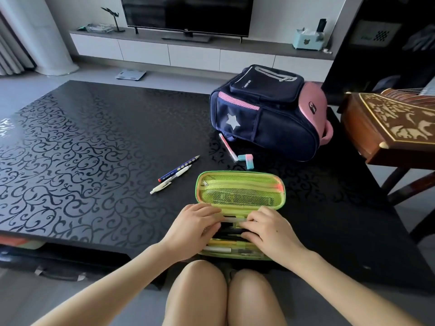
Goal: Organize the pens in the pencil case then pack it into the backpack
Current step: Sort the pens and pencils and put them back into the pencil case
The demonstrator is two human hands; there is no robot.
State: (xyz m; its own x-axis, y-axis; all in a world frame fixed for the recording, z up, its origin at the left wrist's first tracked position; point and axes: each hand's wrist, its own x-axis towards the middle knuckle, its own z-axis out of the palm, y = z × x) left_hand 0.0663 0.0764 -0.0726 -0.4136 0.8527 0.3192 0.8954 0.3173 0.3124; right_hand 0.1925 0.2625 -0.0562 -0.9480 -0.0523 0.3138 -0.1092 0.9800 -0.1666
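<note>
- Case (240, 184) open flat at lower centre of the frame, lid half with mesh pocket thrown back, pen half nearest the table (94, 149) edge, so the whole tray faces up for sorting.
- Left hand (193, 229) and right hand (270, 228) side by side over the pen tray, fingers spread and pressing down on the pens (231, 242); not clamped on any single pen, likely flattening the row into its slots.
- Near rim of case right at the table edge above the knees: little margin there, a pull backward could tip it off.
- Still loose on the table: blue pencil (179, 168) and white pen (170, 180) touching, left of the case; pink pen (227, 147) and eraser (246, 160) just beyond the lid, pink pen's far end against the backpack.
- Backpack (266, 114) on its side at upper right, zips seemingly closed, well clear of the case.
- Wide bare tabletop to the left; right side cramped by a carved wooden instrument (390, 123).
</note>
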